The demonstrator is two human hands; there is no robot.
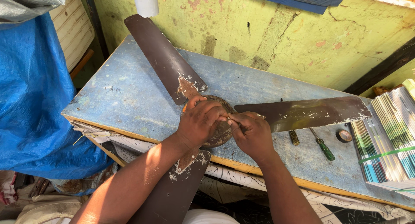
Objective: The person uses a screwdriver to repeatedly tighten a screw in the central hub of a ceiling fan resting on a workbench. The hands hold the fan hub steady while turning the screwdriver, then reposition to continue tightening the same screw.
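Directly beneath both hands, the ceiling fan motor hub (218, 131) is being held at the table (129, 94) front edge; the left hand (199, 122) is being cupped over it, the right hand (252, 133) pinching at its right side. One blade (302, 113) is being pointed rightward.

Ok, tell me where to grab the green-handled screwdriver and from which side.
Take the green-handled screwdriver by its green grip, coming from above on the near table edge side. It lies flat and clear on the blue table, handle pointing toward you, with the roll of tape just right of it.
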